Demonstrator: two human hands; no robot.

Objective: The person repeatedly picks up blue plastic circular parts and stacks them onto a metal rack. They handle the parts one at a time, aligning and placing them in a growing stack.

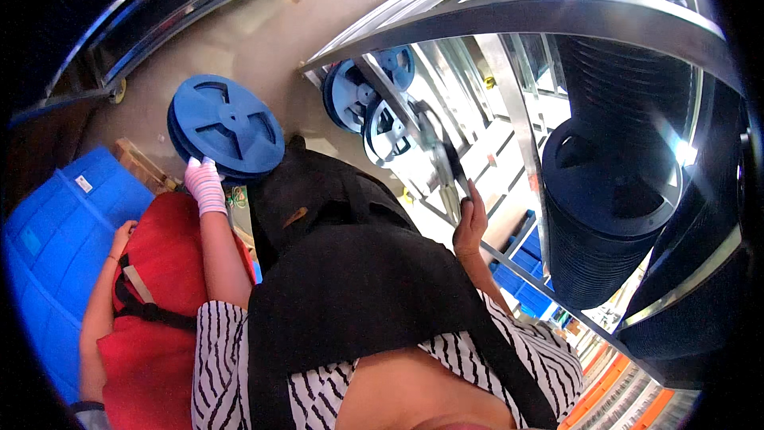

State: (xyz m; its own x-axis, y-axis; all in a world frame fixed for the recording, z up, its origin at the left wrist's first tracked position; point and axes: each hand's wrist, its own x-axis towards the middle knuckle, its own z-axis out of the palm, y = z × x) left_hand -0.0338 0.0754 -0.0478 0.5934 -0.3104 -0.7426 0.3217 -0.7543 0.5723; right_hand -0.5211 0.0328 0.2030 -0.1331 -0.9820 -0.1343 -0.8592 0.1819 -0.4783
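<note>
My left hand (pixel 205 179), in a pale striped glove, grips the near rim of a blue plastic reel (pixel 227 123). At least one more blue reel lies flush beneath it, and the thumb is hidden. On the right, my bare right hand (pixel 471 223) has its fingers against the lower end of a dark, thin reel (pixel 447 147) seen almost edge-on beside the metal rack. Its thumb and palm are partly hidden, and glare blurs the reel's outline. Just beyond, more blue reels (pixel 350 95) and a pale spoked reel (pixel 387 134) stand at the rack's lower corner.
The metal rack (pixel 517 16) holds tall stacks of dark reels (pixel 609 191) on my right. Close on my left is another person in red (pixel 155 271), one hand (pixel 123 235) by a blue bin (pixel 72 231). A wheeled rack (pixel 183 8) stands across the floor (pixel 263 32).
</note>
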